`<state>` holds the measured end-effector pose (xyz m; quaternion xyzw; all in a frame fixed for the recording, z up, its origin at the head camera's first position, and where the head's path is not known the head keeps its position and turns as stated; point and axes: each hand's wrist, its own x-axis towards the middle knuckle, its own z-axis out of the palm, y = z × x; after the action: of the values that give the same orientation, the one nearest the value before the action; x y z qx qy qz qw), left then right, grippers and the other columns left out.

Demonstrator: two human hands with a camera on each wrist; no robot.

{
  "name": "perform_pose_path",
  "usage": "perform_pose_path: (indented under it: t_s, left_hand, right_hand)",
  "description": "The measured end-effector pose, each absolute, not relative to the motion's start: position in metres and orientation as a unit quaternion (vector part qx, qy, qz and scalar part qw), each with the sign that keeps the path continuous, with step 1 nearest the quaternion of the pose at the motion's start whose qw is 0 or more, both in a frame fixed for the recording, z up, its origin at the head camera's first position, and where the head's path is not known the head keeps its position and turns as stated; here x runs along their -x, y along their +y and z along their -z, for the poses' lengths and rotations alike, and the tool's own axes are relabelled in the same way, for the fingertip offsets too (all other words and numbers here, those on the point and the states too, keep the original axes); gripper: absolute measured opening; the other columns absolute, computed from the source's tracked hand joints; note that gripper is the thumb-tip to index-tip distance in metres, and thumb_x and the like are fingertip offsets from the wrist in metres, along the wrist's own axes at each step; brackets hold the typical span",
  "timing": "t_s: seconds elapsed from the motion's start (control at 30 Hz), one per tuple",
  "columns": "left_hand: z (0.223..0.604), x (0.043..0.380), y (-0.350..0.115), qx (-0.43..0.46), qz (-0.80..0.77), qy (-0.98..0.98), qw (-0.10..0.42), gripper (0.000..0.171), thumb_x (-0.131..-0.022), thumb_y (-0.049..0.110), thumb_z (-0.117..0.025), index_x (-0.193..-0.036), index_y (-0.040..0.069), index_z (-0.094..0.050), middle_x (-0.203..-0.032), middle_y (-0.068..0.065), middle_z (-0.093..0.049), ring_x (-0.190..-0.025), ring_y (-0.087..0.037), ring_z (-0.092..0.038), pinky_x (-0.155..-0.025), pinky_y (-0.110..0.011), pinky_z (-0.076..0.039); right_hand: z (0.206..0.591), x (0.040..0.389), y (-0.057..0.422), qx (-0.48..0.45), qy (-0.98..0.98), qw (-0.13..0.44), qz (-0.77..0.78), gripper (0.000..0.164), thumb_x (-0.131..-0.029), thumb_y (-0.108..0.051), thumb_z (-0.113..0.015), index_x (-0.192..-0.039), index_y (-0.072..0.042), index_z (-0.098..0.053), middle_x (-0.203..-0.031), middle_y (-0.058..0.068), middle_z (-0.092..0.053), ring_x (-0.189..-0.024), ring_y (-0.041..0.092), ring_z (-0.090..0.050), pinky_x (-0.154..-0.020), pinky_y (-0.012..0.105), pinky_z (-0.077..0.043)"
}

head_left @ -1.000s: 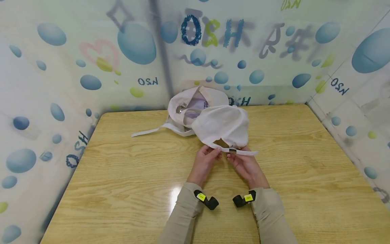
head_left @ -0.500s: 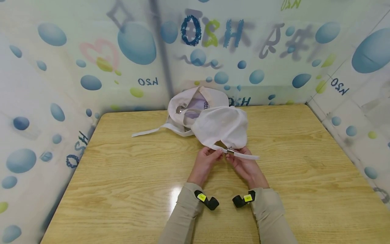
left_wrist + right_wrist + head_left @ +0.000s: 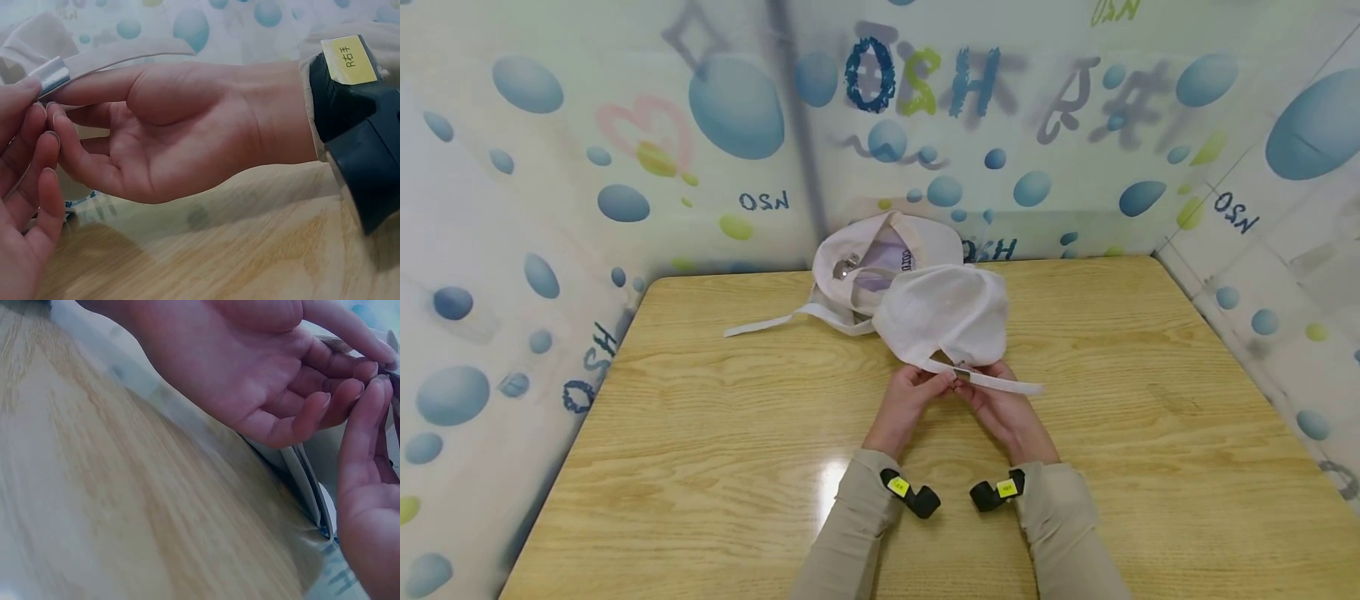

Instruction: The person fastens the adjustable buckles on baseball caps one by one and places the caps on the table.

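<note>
A white cap (image 3: 940, 312) stands back toward me, its adjuster strap (image 3: 1003, 384) across the rear opening and the loose tail pointing right. My left hand (image 3: 906, 406) pinches the strap at its silver buckle (image 3: 52, 76), the thumb lying on the metal. From the other side my right hand (image 3: 1003, 412) grips the strap by the buckle, its fingers partly hidden behind the strap and cap. In the left wrist view the fingertips of both hands meet just under the buckle. The right wrist view has the left hand (image 3: 231, 369) above and the right hand (image 3: 375, 512) at lower right.
Behind the cap, a second pale cap (image 3: 925, 237) lies with its inside showing, a metal buckle on it and its long strap (image 3: 763, 324) stretching left. The wooden table (image 3: 722, 467) meets a bubble-patterned wall covering (image 3: 1037, 83) at the back.
The buckle has shifted slightly left and down, up to the left thumb. The strap's loose tail has tilted lower on the right. The cap's crown has sunk a little; the second cap stays put.
</note>
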<state>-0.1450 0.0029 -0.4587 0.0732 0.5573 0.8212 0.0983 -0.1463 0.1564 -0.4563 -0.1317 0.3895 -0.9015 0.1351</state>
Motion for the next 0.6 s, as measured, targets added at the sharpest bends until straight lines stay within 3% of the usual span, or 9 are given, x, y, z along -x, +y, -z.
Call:
perform_pose_path:
  t_s: [0.3,0.6]
  left_hand:
    - [0.448,0.141,0.001,-0.080,-0.814,0.568,0.095,0.007,-0.082,0.008,-0.063,-0.085,0.012,-0.059,-0.077,0.003,-0.059,-0.072,-0.011,-0.056,-0.072,-0.031,-0.047]
    - [0.436,0.135,-0.001,-0.069,-0.819,0.564,0.079,0.007,-0.084,0.007,-0.062,-0.085,0.013,-0.059,-0.076,0.004,-0.059,-0.072,-0.011,-0.055,-0.076,-0.040,-0.045]
  right_hand:
    - [0.456,0.147,0.158,0.149,0.417,0.145,0.885,0.015,-0.083,-0.006,-0.061,-0.098,-0.008,-0.058,-0.095,0.005,-0.058,-0.081,0.014,-0.059,-0.071,0.024,-0.049]
    - [0.453,0.146,0.158,0.165,0.437,0.163,0.869,0.020,-0.084,0.004,-0.056,-0.100,-0.008,-0.058,-0.097,0.004,-0.059,-0.084,0.015,-0.059,-0.073,0.026,-0.048]
